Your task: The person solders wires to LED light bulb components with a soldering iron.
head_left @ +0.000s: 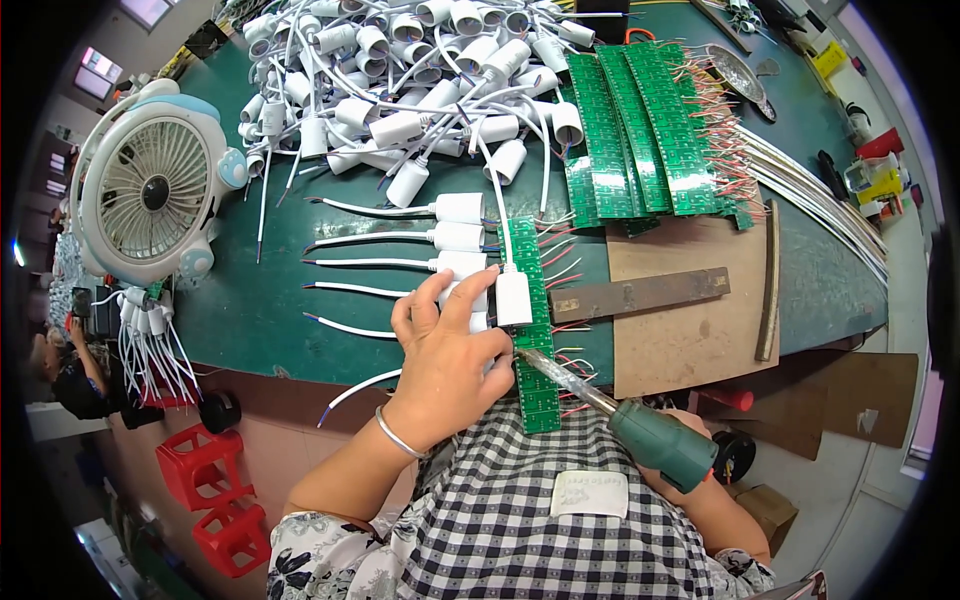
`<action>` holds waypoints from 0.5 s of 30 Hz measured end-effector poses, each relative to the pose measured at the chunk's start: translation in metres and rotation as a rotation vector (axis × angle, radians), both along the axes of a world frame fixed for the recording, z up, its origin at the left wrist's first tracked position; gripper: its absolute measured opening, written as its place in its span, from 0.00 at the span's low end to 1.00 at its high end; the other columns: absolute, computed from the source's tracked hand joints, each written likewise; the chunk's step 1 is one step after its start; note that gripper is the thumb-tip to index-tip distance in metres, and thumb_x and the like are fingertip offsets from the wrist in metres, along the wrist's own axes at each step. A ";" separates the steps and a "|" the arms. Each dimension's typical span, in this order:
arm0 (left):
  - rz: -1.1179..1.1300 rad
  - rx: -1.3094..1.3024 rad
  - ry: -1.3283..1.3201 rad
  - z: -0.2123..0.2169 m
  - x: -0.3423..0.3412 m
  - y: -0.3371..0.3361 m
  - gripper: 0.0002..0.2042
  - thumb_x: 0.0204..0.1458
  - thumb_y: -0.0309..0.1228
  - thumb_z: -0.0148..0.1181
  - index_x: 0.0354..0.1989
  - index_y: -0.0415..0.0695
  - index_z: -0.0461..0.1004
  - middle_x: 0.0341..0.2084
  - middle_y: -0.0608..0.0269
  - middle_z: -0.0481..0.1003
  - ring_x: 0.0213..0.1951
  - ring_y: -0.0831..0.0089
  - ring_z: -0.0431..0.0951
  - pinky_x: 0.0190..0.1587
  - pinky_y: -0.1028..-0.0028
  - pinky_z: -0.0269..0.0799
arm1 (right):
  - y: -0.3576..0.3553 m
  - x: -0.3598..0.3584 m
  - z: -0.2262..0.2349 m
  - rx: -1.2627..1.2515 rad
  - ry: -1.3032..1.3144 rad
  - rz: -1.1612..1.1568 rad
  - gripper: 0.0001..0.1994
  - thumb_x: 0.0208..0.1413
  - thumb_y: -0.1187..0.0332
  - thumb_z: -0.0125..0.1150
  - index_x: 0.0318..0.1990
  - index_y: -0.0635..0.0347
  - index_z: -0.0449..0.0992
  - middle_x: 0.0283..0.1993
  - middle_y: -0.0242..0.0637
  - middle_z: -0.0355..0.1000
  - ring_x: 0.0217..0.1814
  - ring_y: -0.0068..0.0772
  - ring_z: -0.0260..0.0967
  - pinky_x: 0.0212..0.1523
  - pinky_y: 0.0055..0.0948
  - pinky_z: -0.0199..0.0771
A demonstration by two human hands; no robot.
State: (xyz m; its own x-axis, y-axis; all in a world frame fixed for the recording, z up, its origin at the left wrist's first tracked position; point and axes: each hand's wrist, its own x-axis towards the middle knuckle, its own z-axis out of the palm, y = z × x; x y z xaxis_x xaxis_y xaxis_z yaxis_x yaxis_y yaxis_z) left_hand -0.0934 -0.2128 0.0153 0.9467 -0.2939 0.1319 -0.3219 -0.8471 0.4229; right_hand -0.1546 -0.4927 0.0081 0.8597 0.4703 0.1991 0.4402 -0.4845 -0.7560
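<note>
Off the near-left edge of the green surface (260, 320) two red crates (215, 490) sit on the floor; what they hold cannot be told from here. Your left hand (445, 355) lies flat with fingers spread, pressing down on a white lamp socket (513, 297) and the narrow green circuit strip (536, 330) under it, which runs toward you past the surface's edge. Your right hand (690, 455) is mostly hidden behind the green handle of the soldering iron (620, 420) it holds; the grip looks closed around it. The iron's tip touches the strip just right of your left fingers. More sockets with white leads lie in a row left of that hand, a heap of them (400, 80) sits farther back, and stacked green boards (640, 130) lie beyond the strip.
</note>
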 end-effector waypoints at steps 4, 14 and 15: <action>-0.001 0.005 0.002 0.001 0.000 0.000 0.03 0.33 0.30 0.62 0.20 0.51 0.76 0.59 0.61 0.60 0.59 0.48 0.51 0.57 0.52 0.43 | -0.009 -0.017 -0.002 0.088 0.221 -0.227 0.17 0.52 0.63 0.60 0.44 0.66 0.69 0.27 0.37 0.71 0.25 0.31 0.70 0.28 0.27 0.69; 0.006 -0.006 0.017 0.001 -0.001 -0.001 0.03 0.36 0.31 0.62 0.19 0.48 0.77 0.59 0.60 0.60 0.60 0.49 0.50 0.58 0.52 0.41 | -0.009 -0.026 -0.014 0.400 0.407 -0.362 0.19 0.55 0.64 0.59 0.47 0.70 0.63 0.30 0.37 0.73 0.30 0.26 0.72 0.37 0.24 0.71; 0.009 -0.006 0.006 0.001 -0.002 -0.001 0.03 0.36 0.31 0.62 0.19 0.48 0.76 0.59 0.60 0.60 0.60 0.48 0.51 0.58 0.51 0.42 | -0.004 -0.025 -0.010 0.433 0.433 -0.386 0.25 0.54 0.56 0.57 0.50 0.69 0.64 0.36 0.38 0.71 0.30 0.26 0.70 0.34 0.24 0.70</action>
